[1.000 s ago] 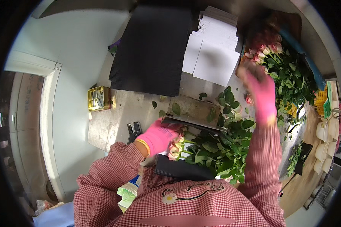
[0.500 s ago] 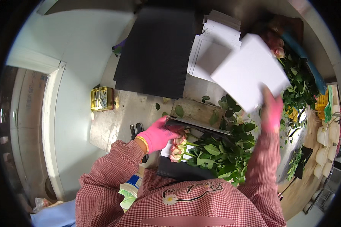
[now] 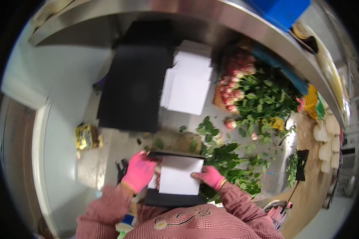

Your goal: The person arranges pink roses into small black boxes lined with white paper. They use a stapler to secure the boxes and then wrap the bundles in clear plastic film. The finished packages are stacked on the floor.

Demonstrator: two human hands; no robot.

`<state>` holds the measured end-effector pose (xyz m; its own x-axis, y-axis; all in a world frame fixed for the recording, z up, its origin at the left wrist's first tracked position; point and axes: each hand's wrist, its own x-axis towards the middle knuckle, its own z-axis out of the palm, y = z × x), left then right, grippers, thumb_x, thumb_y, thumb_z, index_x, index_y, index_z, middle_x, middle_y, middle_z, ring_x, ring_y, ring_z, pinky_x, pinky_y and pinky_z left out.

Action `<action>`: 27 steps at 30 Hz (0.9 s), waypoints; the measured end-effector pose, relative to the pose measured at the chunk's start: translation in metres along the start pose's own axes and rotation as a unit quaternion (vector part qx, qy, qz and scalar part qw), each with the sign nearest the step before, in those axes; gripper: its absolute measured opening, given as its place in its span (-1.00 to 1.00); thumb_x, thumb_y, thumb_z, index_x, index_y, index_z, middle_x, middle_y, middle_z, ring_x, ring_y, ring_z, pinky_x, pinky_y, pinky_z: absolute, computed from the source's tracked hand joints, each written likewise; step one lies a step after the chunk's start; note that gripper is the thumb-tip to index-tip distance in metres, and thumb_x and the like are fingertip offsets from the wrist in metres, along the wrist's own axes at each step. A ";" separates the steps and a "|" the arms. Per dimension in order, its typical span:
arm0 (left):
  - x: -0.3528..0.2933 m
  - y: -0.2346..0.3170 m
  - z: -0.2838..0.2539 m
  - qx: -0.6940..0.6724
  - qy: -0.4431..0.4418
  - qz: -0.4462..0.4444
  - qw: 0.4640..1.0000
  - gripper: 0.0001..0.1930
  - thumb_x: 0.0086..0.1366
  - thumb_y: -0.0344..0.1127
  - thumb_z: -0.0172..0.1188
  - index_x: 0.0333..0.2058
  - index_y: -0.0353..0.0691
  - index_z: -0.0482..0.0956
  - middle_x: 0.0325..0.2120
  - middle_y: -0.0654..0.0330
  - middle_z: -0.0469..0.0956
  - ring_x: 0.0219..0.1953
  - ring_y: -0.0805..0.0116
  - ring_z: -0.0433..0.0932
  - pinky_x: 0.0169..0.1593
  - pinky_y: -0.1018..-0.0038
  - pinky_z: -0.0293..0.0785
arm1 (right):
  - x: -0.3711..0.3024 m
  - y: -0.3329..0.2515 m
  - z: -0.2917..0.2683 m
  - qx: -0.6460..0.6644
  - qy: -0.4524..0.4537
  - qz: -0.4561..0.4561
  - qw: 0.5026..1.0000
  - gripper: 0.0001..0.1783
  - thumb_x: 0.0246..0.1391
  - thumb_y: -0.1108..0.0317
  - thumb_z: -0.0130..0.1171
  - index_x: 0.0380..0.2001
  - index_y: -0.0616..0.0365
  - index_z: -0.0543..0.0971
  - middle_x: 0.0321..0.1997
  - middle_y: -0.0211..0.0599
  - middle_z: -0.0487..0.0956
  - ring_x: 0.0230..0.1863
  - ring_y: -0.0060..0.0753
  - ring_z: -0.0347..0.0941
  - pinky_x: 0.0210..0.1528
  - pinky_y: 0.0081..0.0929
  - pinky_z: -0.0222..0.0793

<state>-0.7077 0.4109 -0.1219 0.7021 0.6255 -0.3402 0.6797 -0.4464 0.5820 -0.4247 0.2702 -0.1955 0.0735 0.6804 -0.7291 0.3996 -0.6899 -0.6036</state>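
A white card sheet (image 3: 180, 175) lies over a bundle of roses, with my right hand (image 3: 209, 177), in a pink glove, gripping its right edge. Only a strip of the pink rose heads (image 3: 158, 181) shows at the sheet's left. Under the bundle is a black corrugated sheet (image 3: 173, 200), its far edge raised. My left hand (image 3: 139, 171), also pink-gloved, is closed at the far left corner of the black sheet, beside the rose heads; what its fingertips hold is hidden. Leafy rose stems (image 3: 231, 171) stick out to the right, partly under my right hand.
Stacks of black sheets (image 3: 129, 87) and white card sheets (image 3: 189, 87) lie at the back. A heap of roses (image 3: 263, 85) is at the far right. A stapler (image 3: 121, 167) and a yellow tin (image 3: 86, 136) are at left. A metal shelf edge (image 3: 155, 8) runs overhead.
My right hand has brought the white sheet from the back right down onto the roses. My left hand stays by the rose heads. The view has shifted, showing more of the rose heap.
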 end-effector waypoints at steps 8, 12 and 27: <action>-0.013 -0.007 0.038 0.168 -0.091 0.205 0.960 -0.30 0.15 0.10 0.22 0.28 0.22 0.30 0.26 0.10 0.27 0.32 -0.06 0.14 0.36 -0.05 -0.05 | 0.007 -0.050 -0.085 -0.347 0.079 -0.106 0.928 -0.56 0.16 -0.01 0.07 -0.29 0.19 0.60 -0.34 0.01 0.63 -0.23 0.09 0.55 -0.12 -0.07 0.46; -0.004 -0.007 0.038 0.161 -0.102 0.220 0.957 -0.33 0.16 0.13 0.19 0.26 0.22 0.34 0.24 0.06 0.29 0.32 -0.05 0.14 0.37 -0.05 -0.08 | 0.087 0.022 -0.201 -0.495 0.498 -0.128 0.701 -0.63 0.12 0.31 0.01 0.01 0.00 0.53 0.18 -0.17 0.46 0.14 -0.11 0.40 0.06 -0.22 0.42; -0.011 -0.010 0.048 0.072 -0.129 0.141 0.979 -0.36 0.12 -0.10 0.22 0.24 0.12 0.39 0.15 0.07 0.40 0.15 0.04 0.32 0.20 0.15 0.20 | 0.105 -0.084 -0.289 -0.549 0.403 -0.024 0.732 -0.62 -0.03 0.29 0.21 -0.07 -0.18 0.55 -0.14 -0.40 0.54 -0.05 -0.32 0.51 0.00 -0.21 0.46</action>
<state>-0.7125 0.3783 -0.1594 0.8840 0.2907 -0.3661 0.4607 -0.6753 0.5760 -0.1866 0.4708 -0.1286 0.3733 0.9275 -0.0220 0.8804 -0.3467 0.3235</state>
